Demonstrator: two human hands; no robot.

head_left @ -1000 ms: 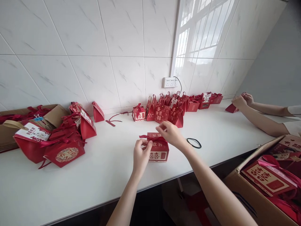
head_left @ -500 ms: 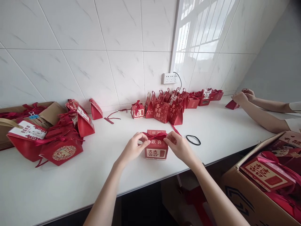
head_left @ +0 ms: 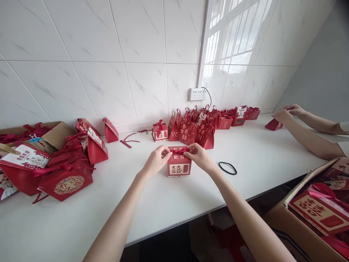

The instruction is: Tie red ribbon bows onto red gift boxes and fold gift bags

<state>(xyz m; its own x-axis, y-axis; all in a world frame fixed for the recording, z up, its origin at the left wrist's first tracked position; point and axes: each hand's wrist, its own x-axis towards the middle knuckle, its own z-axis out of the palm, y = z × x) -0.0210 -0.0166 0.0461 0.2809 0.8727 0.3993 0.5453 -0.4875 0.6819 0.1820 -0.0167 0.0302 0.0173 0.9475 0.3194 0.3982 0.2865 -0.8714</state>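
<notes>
A small red gift box [head_left: 179, 169] with cream panels and gold-edged characters stands upright on the white counter in front of me. Across its top runs a dark red ribbon [head_left: 179, 151], tied at the middle. My left hand [head_left: 159, 157] pinches the ribbon at the left of the knot, thumb against fingertips. On the opposite side my right hand [head_left: 199, 155] pinches the ribbon's other part. Both hands rest close to the box's upper edges. The exact shape of the knot is partly hidden by my fingers.
Several red gift boxes [head_left: 188, 133] line the wall. More boxes [head_left: 72, 178] and an open carton [head_left: 58, 133] fill the left. A black elastic loop [head_left: 227, 168] lies to the right. Another person's hands [head_left: 286, 113] hold a red box. A cardboard carton [head_left: 283, 218] of boxes stands lower right.
My hands and the box have shifted slightly up and left in view. A ribbon tail seen at the right of my right hand no longer shows.
</notes>
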